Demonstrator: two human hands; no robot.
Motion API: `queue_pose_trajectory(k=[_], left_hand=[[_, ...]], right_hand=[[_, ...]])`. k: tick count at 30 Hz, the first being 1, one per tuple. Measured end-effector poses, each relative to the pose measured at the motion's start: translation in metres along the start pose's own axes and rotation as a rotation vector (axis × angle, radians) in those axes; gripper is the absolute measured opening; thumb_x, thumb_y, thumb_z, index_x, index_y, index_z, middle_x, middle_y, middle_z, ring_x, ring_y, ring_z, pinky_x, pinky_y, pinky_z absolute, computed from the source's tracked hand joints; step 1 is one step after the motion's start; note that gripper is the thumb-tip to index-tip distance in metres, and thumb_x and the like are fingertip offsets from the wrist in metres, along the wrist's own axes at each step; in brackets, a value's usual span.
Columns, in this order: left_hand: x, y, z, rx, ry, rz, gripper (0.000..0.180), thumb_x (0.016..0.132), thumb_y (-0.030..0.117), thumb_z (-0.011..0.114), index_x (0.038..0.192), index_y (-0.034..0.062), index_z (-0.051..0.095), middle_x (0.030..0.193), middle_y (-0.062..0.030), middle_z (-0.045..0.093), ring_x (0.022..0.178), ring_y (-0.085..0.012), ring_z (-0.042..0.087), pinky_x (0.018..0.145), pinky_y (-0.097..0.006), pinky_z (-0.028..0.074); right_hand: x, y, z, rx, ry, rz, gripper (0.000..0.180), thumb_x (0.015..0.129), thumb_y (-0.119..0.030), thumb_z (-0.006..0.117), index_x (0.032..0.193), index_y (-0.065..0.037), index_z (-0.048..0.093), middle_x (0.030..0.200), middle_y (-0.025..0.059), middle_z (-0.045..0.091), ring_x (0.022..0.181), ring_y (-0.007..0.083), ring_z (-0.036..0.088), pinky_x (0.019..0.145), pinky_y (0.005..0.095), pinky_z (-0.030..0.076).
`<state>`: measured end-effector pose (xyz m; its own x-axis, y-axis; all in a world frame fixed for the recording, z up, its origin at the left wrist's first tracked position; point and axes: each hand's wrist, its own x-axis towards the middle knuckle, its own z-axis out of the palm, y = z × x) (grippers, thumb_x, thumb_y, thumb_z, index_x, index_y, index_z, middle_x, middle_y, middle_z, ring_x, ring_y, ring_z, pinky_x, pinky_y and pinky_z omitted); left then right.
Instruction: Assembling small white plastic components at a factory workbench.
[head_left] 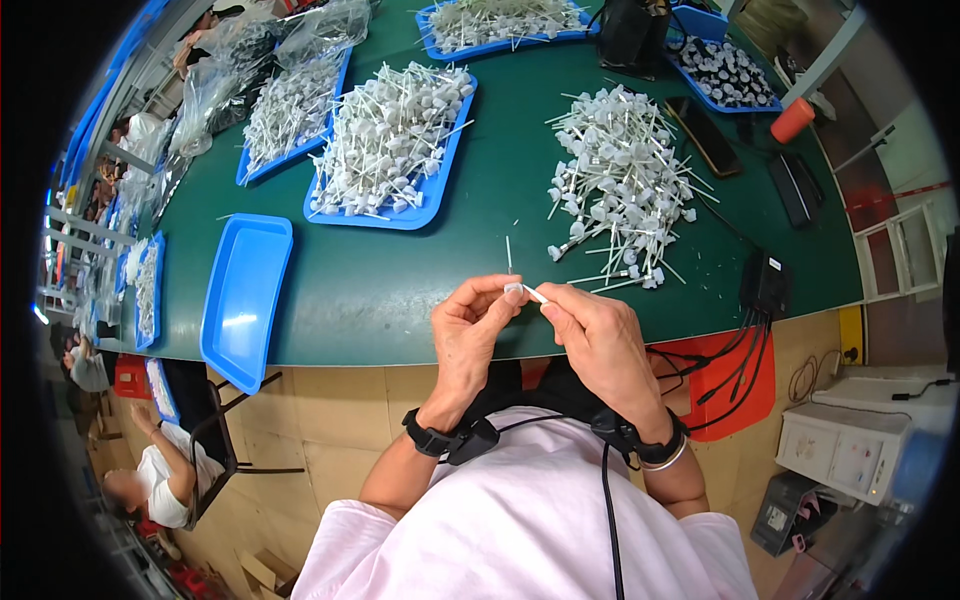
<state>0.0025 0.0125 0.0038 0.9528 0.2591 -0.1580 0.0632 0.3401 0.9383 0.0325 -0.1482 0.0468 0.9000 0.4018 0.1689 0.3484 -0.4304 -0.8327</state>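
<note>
Close in front of my body, both hands meet just over the table's near edge. My left hand [468,328] pinches a small white-headed part [514,289] between thumb and fingertips; a thin pale stem [509,253] sticks up beyond those fingers. Gripped in my right hand [603,335] is a thin white stick [536,294], its tip at or touching the white head; whether they are joined I cannot tell. Beyond my right hand lies a loose pile of similar white-headed parts with thin stems [620,170] on the green table [500,150].
A bare blue tray [245,300] lies at the left. Blue trays of white parts [385,145] stand farther back; another holds dark-and-white parts [725,70]. A phone [703,135], a black case [795,190] and a cabled black box [765,283] lie right. A person [170,460] sits left.
</note>
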Motion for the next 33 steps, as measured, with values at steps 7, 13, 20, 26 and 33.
queue_pose_trajectory(k=[7,13,20,26,33], left_hand=[[0.001,0.000,-0.001,0.007,0.017,0.008,0.013,0.090,0.004,0.069,0.102,-0.0009,0.069,0.089,-0.0083,0.071,0.082,-0.0128,0.068,0.078,-0.026,0.054],[0.000,-0.001,0.000,0.039,0.018,0.014,0.012,0.091,0.004,0.069,0.102,-0.0010,0.069,0.090,-0.0080,0.071,0.081,-0.0126,0.067,0.077,-0.027,0.055],[-0.001,-0.002,-0.002,0.068,0.036,0.008,0.012,0.091,0.004,0.068,0.102,-0.0012,0.069,0.090,-0.0075,0.071,0.082,-0.0128,0.067,0.077,-0.027,0.055],[-0.003,-0.001,-0.003,0.159,0.039,0.080,0.011,0.092,0.003,0.068,0.102,-0.0009,0.069,0.090,-0.0059,0.070,0.084,-0.0097,0.065,0.073,-0.022,0.051],[-0.008,0.000,-0.005,0.220,0.055,0.119,0.012,0.090,0.000,0.068,0.101,0.0004,0.070,0.088,-0.0031,0.067,0.082,-0.0089,0.063,0.073,-0.024,0.050]], right_hand=[[-0.003,-0.008,0.005,-0.243,0.045,-0.097,0.009,0.094,-0.012,0.062,0.100,-0.006,0.061,0.075,0.0125,0.062,0.062,0.0350,0.063,0.051,0.0439,0.046],[-0.002,-0.008,0.006,-0.335,0.024,-0.116,0.012,0.093,-0.011,0.061,0.103,-0.005,0.062,0.074,0.0117,0.062,0.059,0.0339,0.064,0.050,0.0435,0.047],[-0.003,-0.013,0.012,-0.449,-0.028,-0.069,0.015,0.092,-0.009,0.061,0.106,-0.005,0.060,0.074,0.0121,0.060,0.059,0.0338,0.063,0.050,0.0430,0.047],[-0.003,-0.024,0.012,-0.550,-0.088,-0.063,0.022,0.088,-0.005,0.060,0.110,0.001,0.060,0.079,0.0151,0.065,0.061,0.0324,0.068,0.054,0.0402,0.054],[0.002,-0.025,0.011,-0.548,-0.159,-0.076,0.019,0.087,-0.005,0.060,0.104,0.003,0.060,0.078,0.0181,0.066,0.061,0.0328,0.069,0.055,0.0398,0.055]])
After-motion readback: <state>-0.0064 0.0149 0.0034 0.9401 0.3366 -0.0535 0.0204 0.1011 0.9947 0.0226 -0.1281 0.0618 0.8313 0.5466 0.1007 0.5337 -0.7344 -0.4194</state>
